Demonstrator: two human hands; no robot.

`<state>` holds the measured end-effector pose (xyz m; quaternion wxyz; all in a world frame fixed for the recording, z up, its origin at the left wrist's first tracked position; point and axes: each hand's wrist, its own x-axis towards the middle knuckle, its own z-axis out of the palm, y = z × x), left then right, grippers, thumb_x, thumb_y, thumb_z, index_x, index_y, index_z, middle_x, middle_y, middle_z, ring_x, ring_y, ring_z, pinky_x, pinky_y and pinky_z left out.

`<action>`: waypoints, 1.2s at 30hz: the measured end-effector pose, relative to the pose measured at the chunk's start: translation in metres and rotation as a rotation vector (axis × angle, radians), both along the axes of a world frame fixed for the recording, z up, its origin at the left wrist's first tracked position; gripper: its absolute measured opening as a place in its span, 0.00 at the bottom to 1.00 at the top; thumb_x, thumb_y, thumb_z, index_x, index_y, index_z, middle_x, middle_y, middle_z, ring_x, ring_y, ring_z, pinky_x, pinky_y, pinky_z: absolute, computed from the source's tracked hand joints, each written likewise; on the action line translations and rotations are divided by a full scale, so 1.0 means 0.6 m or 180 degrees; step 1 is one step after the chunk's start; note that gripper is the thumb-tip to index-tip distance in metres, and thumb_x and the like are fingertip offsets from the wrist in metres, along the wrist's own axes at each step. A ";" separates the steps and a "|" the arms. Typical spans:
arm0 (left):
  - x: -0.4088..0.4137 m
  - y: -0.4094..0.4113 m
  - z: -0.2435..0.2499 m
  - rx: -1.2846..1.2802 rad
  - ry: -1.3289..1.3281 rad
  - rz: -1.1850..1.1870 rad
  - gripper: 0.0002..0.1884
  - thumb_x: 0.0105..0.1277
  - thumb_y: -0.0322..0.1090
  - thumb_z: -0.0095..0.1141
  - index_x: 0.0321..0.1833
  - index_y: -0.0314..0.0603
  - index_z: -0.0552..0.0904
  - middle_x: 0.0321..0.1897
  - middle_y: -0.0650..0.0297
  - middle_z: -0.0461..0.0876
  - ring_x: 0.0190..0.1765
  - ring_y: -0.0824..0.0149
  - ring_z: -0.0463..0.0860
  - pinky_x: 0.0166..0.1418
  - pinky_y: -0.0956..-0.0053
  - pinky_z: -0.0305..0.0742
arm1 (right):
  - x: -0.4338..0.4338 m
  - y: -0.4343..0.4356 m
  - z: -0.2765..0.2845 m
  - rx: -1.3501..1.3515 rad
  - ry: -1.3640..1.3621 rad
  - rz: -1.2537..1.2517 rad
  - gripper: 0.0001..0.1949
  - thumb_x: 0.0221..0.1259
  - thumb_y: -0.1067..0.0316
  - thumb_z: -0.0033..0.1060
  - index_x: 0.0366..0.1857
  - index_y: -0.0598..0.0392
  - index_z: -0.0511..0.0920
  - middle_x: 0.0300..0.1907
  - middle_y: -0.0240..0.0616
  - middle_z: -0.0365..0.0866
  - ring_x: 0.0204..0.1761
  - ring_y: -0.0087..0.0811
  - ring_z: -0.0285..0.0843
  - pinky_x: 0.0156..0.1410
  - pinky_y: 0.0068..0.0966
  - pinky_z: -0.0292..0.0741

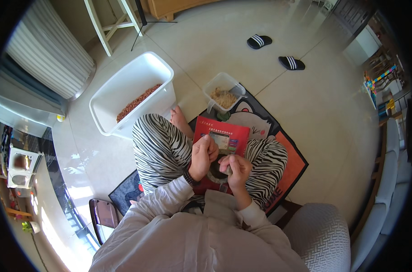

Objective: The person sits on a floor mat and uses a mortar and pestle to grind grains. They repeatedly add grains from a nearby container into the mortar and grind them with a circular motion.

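Observation:
Over my lap, my left hand (203, 157) is raised with its fingers curled closed; what may be inside the fist is hidden. Beside it on the right, my right hand (237, 169) pinches a small greyish object (229, 170) too small to name. Just below both hands lies a round, grey-rimmed bowl (222, 179) with a dark inside. It rests on a red printed sheet or bag (238, 131), which spans my crossed legs. A smartphone (220, 138) lies on the red surface beyond the bowl, partly covered by my left hand.
A clear plastic tub (211, 84) with tan crumbly material stands ahead at the mat's (296, 149) edge. A large white bin (104, 91) holding reddish-brown pellets stands at the left. Black slides (259, 41) lie farther off. A textured grey seat (319, 234) is near my right side.

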<state>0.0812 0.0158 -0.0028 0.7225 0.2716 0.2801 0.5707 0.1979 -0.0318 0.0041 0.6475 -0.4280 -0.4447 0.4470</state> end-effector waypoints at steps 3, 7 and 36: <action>-0.003 -0.001 -0.005 -0.0018 0.0032 -0.0015 0.23 0.82 0.44 0.37 0.24 0.44 0.62 0.18 0.72 0.56 0.18 0.77 0.56 0.21 0.80 0.50 | 0.017 -0.004 0.035 0.0264 0.0338 0.0073 0.19 0.72 0.71 0.47 0.18 0.64 0.75 0.18 0.37 0.77 0.20 0.28 0.73 0.40 0.31 0.78; 0.001 0.006 -0.003 0.0110 0.0124 0.0054 0.22 0.82 0.44 0.37 0.25 0.44 0.62 0.18 0.72 0.56 0.18 0.77 0.56 0.21 0.80 0.50 | 0.029 -0.012 0.081 0.0758 0.0343 0.0212 0.19 0.72 0.70 0.45 0.18 0.64 0.75 0.18 0.37 0.77 0.20 0.28 0.73 0.40 0.31 0.79; -0.004 -0.006 -0.010 0.0220 0.0289 -0.0047 0.22 0.82 0.44 0.36 0.25 0.44 0.63 0.17 0.71 0.58 0.18 0.76 0.57 0.21 0.79 0.51 | 0.020 -0.013 0.045 0.0304 0.0433 0.0366 0.20 0.72 0.69 0.45 0.18 0.64 0.77 0.18 0.38 0.78 0.20 0.28 0.74 0.40 0.30 0.78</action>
